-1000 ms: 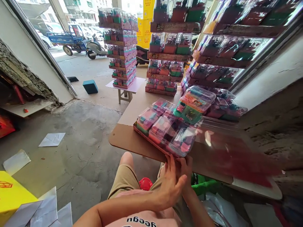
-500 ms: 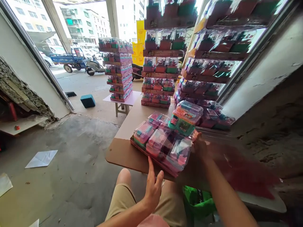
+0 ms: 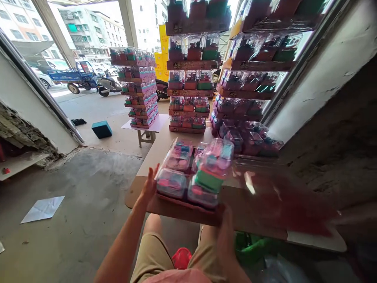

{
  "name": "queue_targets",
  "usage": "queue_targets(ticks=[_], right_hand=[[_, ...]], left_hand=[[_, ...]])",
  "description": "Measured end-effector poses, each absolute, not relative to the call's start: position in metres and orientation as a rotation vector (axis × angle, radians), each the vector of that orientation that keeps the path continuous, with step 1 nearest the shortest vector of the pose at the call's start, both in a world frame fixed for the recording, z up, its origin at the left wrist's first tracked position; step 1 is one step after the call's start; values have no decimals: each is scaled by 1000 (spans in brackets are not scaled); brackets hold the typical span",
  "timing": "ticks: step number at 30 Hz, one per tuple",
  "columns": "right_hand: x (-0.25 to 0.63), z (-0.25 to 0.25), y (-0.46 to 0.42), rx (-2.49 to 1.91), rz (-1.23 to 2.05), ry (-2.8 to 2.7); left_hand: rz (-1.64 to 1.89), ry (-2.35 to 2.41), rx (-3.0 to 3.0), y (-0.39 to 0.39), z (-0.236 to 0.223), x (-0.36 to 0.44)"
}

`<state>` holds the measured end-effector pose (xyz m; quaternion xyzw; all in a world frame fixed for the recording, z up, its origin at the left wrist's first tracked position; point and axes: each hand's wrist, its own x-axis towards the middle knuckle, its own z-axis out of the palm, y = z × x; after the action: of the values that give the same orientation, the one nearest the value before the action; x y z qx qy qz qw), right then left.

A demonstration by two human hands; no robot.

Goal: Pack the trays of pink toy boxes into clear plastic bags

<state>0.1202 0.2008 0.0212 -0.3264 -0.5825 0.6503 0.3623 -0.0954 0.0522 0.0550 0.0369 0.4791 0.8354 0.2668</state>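
Observation:
A shallow cardboard tray (image 3: 188, 205) of clear plastic boxes with pink and teal contents lies on the table (image 3: 141, 190) in front of me. One box with a green base (image 3: 210, 181) sits tilted on top of the others at the tray's right side. At the tray's left side is my left hand (image 3: 149, 188), its fingers stretched upward and apart, against or very close to the boxes. My right hand (image 3: 225, 224) is by the tray's front right corner, smeared by motion; its fingers cannot be made out.
Tall stacks of similar packed trays (image 3: 190, 94) stand behind the table, with more at the right (image 3: 250, 84). Another stack (image 3: 138, 84) is on a small stool (image 3: 146, 137). A green bag (image 3: 255, 245) is under the table. A teal block (image 3: 101, 129) and paper (image 3: 43, 209) lie on the floor.
The tray has turned so its front edge faces me more squarely. My left hand has moved from its front edge to its left side; my right hand has come down to the front right corner.

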Motion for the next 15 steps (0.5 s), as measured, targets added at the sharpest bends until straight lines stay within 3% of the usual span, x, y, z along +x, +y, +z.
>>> queue_targets(ticks=[3, 7, 11, 15], right_hand=[[123, 7, 186, -870, 1842, -1469], [82, 22, 246, -948, 1596, -1528], [19, 55, 323, -824, 1543, -1660], [-10, 61, 348, -666, 1650, -1822]], left_hand=[[2422, 1618, -106, 34, 55, -98], [2593, 1899, -235, 32, 33, -38], [2409, 2033, 0, 52, 19, 32], [2241, 2054, 199, 70, 28, 45]])
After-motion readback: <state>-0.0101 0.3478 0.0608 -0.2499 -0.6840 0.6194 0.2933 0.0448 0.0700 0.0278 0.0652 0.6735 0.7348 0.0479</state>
